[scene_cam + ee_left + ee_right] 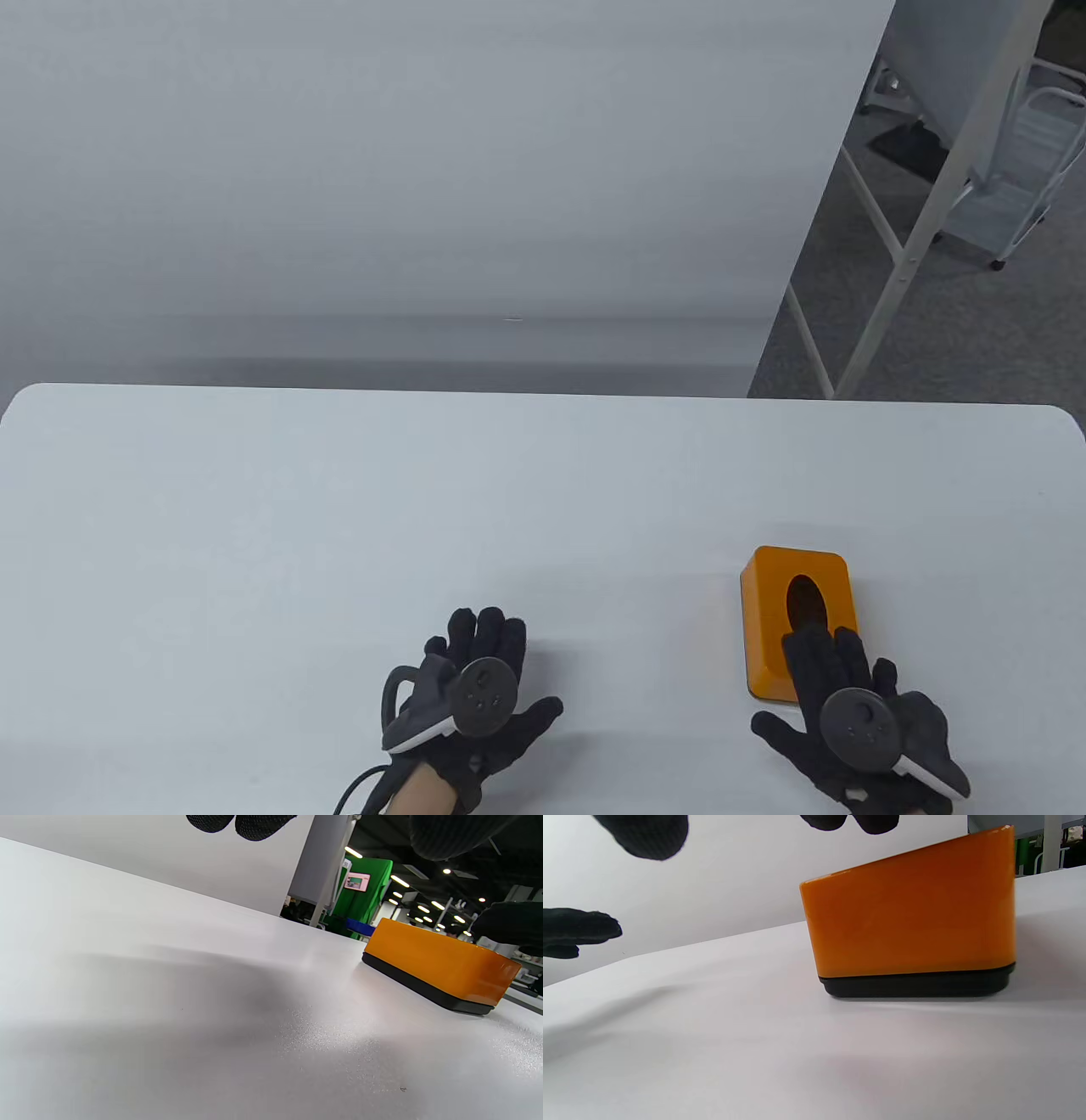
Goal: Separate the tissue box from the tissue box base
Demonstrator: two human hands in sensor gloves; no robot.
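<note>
The orange tissue box point(776, 615) with an oval slot on top sits on its black base at the table's right front. The base shows as a dark rim under the box in the left wrist view point(424, 986) and the right wrist view point(916, 984). The box fills the right wrist view point(908, 921) and shows in the left wrist view point(437, 963). My right hand point(827, 671) is open, its fingers spread over the box's near end; I cannot tell if they touch it. My left hand point(496, 658) is open and lies low over the table, well left of the box.
The white table point(339, 526) has rounded far corners. A white panel point(424, 170) stands behind its far edge. Past the right side are a white frame leg point(925, 221) and a wire rack point(1031, 170) on the floor.
</note>
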